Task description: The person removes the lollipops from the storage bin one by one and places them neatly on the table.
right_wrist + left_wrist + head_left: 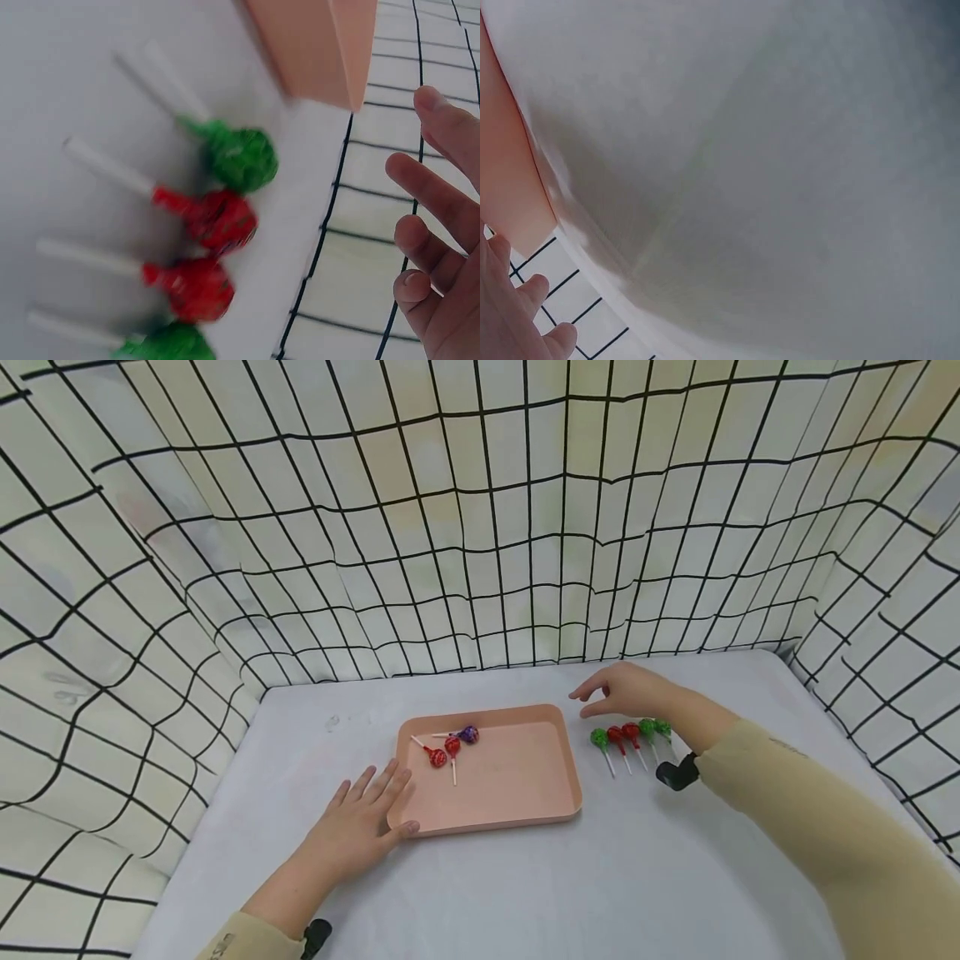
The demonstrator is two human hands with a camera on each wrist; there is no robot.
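A pink tray (517,777) lies on the white table with two red lollipops (437,757) and a purple lollipop (468,735) in its upper left part. My left hand (363,827) rests at the tray's lower left corner, fingers spread and straight, thumb along the near rim. To the tray's right, my right hand (626,689) hovers just beyond a row of lollipops, fingers loosely bent and holding nothing. In that row are green lollipops (599,739) and red lollipops (631,732), their sticks toward me. The right wrist view shows the red lollipops (201,289) close, beside the relaxed fingers.
A white cloth covers the table (510,893). White walls with a black grid (487,527) rise behind it and at both sides. A black wrist device (677,772) on the right arm sits close to the row's near right end.
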